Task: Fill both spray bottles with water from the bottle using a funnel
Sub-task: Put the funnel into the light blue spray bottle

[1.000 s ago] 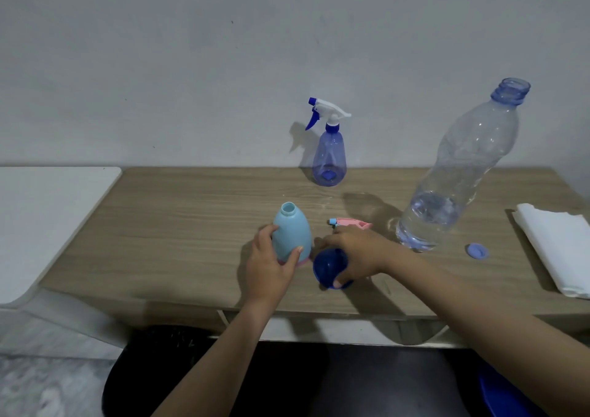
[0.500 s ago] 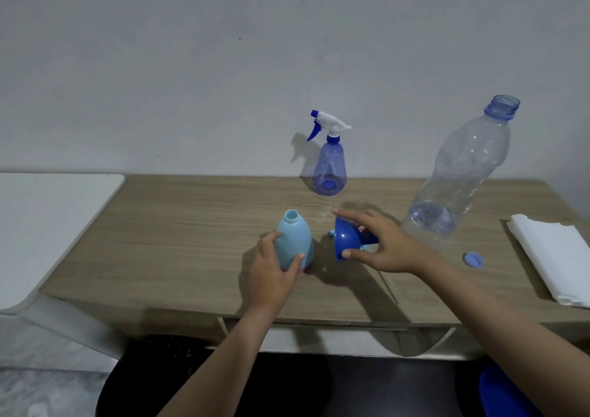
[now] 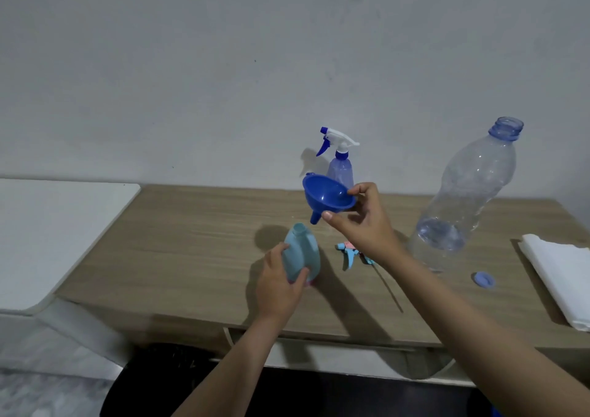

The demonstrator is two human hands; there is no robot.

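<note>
Fingers: right-hand fingertips (image 3: 329,216) pinch the rim of the blue funnel (image 3: 329,195) from either side, thumb up top at the far edge; left-hand fingers wrap the body of the light-blue spray bottle (image 3: 301,253), clamped snug around it
Right hand (image 3: 364,225): up in the air over the wooden table (image 3: 198,244); funnel tilted, spout aimed down and left toward the open neck, just above and beside it, not yet in; a rim grip keeps the bowl and spout clear for seating
Left hand (image 3: 277,289): steadying that bottle upright on the table, likely so it won't tip when the spout goes in
Trigger head (image 3: 349,253): pink-and-blue, lying flat on the table just right of the held bottle; off, which is why the neck stands open
Second spray bottle (image 3: 340,167): translucent blue, at the back against the wall, sprayer on; judging by that, its turn comes later
Water bottle (image 3: 463,205): big clear one on the right, uncapped, water low in it; its blue cap (image 3: 483,279) sits on the table nearby; ready for pouring
White cloth (image 3: 562,276): folded at the far right edge, probably for spills
Stage: funnel-seating step, I'd say; no pour begun
</note>
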